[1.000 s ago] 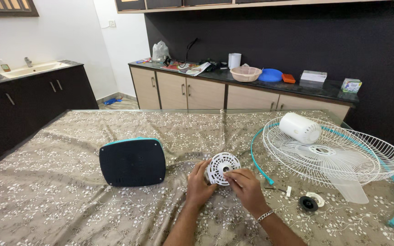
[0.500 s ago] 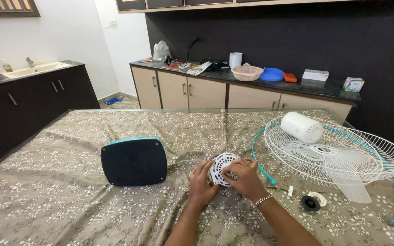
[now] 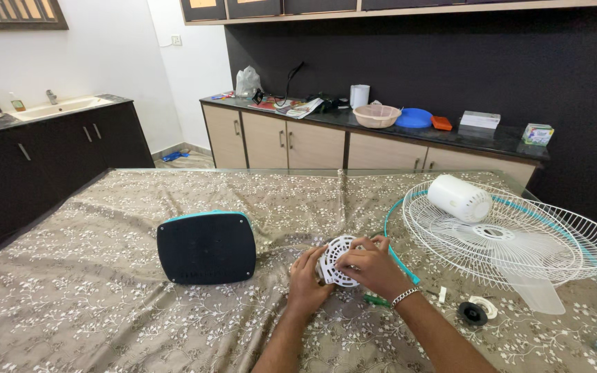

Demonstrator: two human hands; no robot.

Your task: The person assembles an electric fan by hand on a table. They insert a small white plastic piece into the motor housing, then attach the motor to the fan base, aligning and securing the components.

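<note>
Both of my hands hold a small round white slotted fan part [image 3: 336, 262] just above the patterned tablecloth [image 3: 91, 297]. My left hand [image 3: 307, 281] grips its left edge. My right hand [image 3: 373, 266] covers its right side and front, and a bracelet sits on that wrist. A green-handled tool [image 3: 377, 300] lies on the cloth under my right hand. To the right rests a white wire fan guard [image 3: 519, 238] with a teal rim, and a white cylindrical motor cover [image 3: 459, 198] lies on it.
A dark blue fan base with a teal edge [image 3: 206, 247] lies left of my hands. A black and white knob [image 3: 475, 312] and small loose parts lie right of my forearm. Cabinets with a cluttered counter [image 3: 381, 124] stand behind the table; a sink counter [image 3: 50, 110] is at the left.
My right hand has slid further over the front of the white part, covering more of it. The view has shifted slightly, and the green-handled tool now shows under my right hand.
</note>
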